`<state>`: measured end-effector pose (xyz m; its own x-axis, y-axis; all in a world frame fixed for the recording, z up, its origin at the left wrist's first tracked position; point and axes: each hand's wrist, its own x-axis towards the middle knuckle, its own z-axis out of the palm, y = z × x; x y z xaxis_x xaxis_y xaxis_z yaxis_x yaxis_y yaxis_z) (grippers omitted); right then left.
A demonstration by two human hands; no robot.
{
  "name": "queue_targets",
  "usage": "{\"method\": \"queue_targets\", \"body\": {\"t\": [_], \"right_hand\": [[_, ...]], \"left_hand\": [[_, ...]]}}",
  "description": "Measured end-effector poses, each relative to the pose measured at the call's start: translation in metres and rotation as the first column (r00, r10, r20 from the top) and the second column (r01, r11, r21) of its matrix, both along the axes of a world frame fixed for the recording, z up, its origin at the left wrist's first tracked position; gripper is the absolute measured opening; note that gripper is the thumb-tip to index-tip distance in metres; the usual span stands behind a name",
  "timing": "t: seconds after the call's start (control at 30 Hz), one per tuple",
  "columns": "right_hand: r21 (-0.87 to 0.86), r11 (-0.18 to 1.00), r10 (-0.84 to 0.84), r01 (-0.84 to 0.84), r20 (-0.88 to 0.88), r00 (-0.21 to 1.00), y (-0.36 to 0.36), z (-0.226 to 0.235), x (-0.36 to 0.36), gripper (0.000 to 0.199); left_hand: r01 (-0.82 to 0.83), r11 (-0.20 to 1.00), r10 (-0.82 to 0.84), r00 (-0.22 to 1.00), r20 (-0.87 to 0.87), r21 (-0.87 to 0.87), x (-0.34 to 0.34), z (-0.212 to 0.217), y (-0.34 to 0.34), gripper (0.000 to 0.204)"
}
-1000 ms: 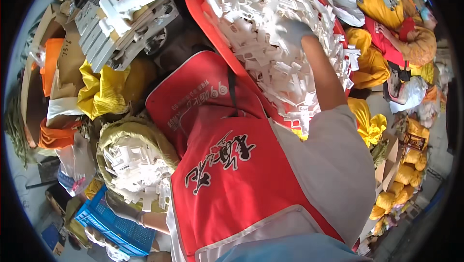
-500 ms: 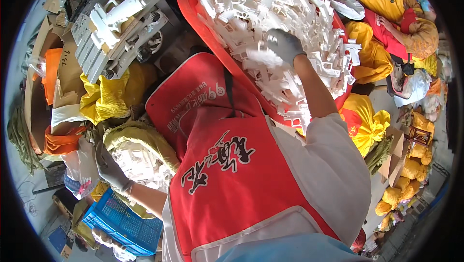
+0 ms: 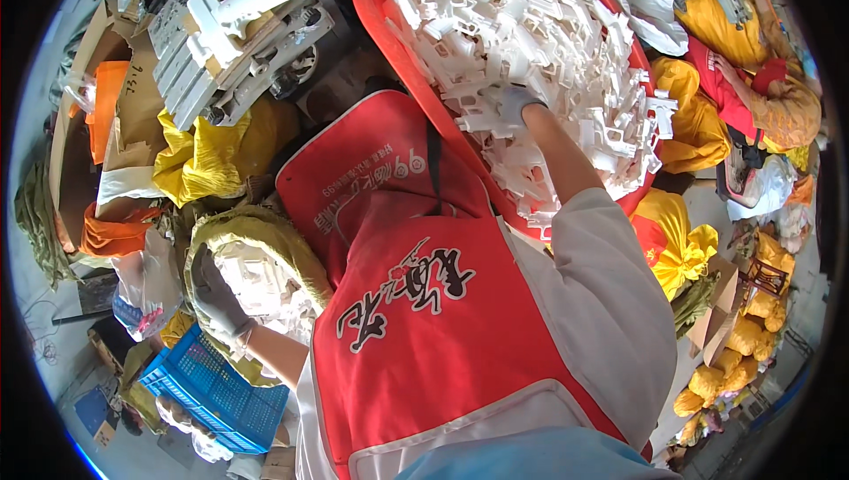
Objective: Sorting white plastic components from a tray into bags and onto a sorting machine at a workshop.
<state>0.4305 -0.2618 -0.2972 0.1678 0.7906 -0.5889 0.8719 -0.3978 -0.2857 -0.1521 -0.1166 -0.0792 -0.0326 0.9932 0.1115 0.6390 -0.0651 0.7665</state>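
Pieces (image 3: pixel 531 46) all white and pistol-shaped

Right arm (image 3: pixel 566 157) reaching far ahead, left arm (image 3: pixel 276 356) out to the side.
The right forearm is bare past a pale sleeve (image 3: pixel 610 294) and leans a bit to the left. The right hand (image 3: pixel 515 108) wears a grey glove, and its fingers are too hard to see to tell if they grip. The left hand (image 3: pixel 217 292), also gloved, has its fingers stretched out, pointing away from the body.
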Motion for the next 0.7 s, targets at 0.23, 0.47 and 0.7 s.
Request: {"method": "queue_targets", "body": {"t": [0.23,0.47,0.7], "right_hand": [[0.024,0.929,0.340,-0.368,0.330,0.881,-0.002,-0.019,0.007,0.052],[0.036,0.908,-0.367,0.416,-0.410,0.835,-0.017,0.020,0.019,0.056],[0.578,0.780,-0.234,0.242,-0.089,0.968,-0.033,0.047,-0.022,0.062]], "left_hand": [[0.070,0.997,-0.065,0.973,-0.220,0.016,0.035,0.006,0.012,0.025],[0.200,0.960,-0.144,0.952,-0.271,0.194,0.057,0.020,0.027,0.018],[0.308,0.895,-0.278,0.951,-0.137,0.323,0.111,0.050,0.058,0.019]]}}
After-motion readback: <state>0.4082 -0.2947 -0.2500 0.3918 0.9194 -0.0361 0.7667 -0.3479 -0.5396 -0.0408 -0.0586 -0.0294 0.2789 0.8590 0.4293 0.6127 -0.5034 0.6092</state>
